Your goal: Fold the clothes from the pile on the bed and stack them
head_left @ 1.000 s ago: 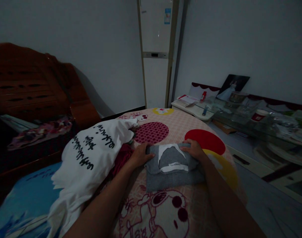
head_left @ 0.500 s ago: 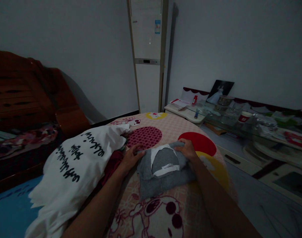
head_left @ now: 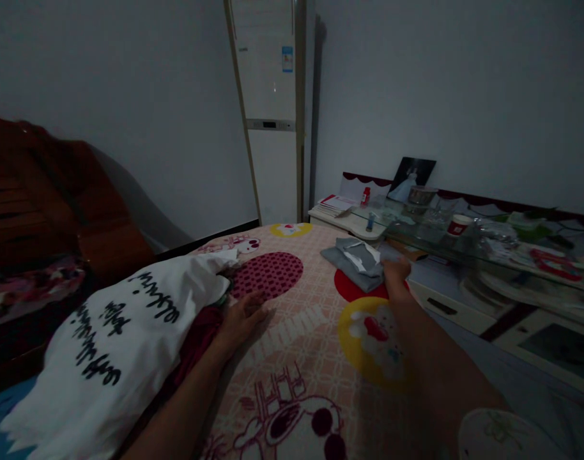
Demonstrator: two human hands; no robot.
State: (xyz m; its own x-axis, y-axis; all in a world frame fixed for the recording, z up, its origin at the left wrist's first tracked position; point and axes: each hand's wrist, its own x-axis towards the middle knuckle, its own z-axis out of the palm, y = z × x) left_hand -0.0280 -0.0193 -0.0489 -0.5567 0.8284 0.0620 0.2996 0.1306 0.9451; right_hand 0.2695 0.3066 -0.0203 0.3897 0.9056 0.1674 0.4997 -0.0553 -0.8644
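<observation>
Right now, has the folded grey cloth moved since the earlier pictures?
Yes: the folded grey cloth has moved forward and right, now covering much of the red circle on the tablecloth.

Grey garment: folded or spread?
Folded. The grey garment sits as a compact packet by the right hand, white trim showing on top; no sleeve or panel spreads over the tablecloth.

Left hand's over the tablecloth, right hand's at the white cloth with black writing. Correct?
Wrong cloth: in the head view, the right hand is at the grey cloth. The white cloth lies beyond the left forearm, on the person's left. The left hand is over the tablecloth, as you say.
</observation>
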